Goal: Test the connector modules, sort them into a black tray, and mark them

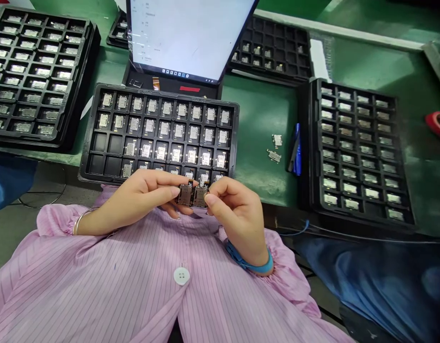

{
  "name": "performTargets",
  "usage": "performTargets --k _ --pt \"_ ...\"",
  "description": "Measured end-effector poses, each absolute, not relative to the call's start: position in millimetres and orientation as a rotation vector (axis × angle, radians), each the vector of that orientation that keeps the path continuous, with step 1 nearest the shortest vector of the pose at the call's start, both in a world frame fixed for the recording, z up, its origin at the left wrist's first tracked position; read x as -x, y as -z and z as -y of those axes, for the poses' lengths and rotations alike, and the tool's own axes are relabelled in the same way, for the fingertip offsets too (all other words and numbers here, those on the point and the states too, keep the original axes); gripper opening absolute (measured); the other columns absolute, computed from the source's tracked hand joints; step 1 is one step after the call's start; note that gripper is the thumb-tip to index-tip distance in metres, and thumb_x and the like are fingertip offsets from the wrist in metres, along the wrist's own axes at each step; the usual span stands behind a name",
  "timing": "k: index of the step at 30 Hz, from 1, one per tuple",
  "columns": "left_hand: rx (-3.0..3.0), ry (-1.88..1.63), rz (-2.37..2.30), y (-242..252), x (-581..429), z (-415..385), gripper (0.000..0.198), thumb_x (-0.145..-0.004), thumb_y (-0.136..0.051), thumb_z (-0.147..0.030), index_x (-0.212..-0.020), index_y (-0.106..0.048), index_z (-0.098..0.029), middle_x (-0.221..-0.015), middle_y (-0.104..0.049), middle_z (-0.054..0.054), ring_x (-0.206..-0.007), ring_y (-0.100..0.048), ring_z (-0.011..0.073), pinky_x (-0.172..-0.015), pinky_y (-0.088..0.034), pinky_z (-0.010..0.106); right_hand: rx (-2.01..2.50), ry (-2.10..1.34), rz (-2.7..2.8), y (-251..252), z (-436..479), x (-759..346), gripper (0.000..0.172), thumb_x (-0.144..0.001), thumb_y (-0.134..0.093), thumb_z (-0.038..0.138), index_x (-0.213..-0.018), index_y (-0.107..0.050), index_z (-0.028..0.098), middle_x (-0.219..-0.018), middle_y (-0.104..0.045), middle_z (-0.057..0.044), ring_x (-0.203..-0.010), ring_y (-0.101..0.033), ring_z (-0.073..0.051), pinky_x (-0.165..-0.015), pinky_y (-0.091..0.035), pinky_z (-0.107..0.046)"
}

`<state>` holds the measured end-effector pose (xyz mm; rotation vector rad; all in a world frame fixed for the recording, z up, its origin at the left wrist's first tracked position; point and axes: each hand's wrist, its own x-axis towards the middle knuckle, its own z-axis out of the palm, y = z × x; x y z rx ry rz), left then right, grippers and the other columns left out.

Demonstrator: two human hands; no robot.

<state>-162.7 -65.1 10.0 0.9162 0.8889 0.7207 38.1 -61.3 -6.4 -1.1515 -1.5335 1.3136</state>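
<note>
My left hand pinches a small dark metal electronic part between thumb and fingers, just past the near edge of the middle tray. Right beside it, my right hand grips a second, similar metal part at its right side with thumb and bent forefinger. The two parts are side by side; whether they touch I cannot tell. Behind my hands lies a black compartment tray of small silvery parts. Several of its pockets at the left hold nothing, and my fingers cover part of its near row.
A screen stands behind the tray. Stacked black trays of parts stand left and right, with another tray at the back. On the green table lie two loose metal parts and a blue pen-like tool.
</note>
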Motion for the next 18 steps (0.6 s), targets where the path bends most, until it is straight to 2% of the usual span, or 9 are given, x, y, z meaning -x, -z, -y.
performTargets --k 12,18 --pt "-0.846 -0.747 -0.839 -11.6 165.6 61.1 0.029 -0.091 -0.056 -0.012 -0.114 -0.073 -0.017 -0.097 -0.077 0.008 -0.082 -0.074 0.0154 -0.068 -0.061 0.020 1.135 -1.272 1.544 7.1 59.6 -34.8 0.021 -0.084 -0.058 0.018 -0.065 -0.049 0.020 -0.056 -0.042 0.007 -0.048 -0.034 -0.007 -0.043 -0.025 -0.022" --pt "-0.831 -0.735 -0.819 -11.1 167.8 59.4 0.029 -0.091 -0.056 -0.013 -0.115 -0.072 -0.017 -0.102 -0.077 0.009 -0.084 -0.075 0.0157 -0.068 -0.061 0.020 1.141 -1.263 1.539 9.7 59.5 -33.8 0.021 -0.084 -0.058 0.020 -0.065 -0.049 0.020 -0.056 -0.041 0.006 -0.049 -0.033 -0.008 -0.045 -0.026 -0.023"
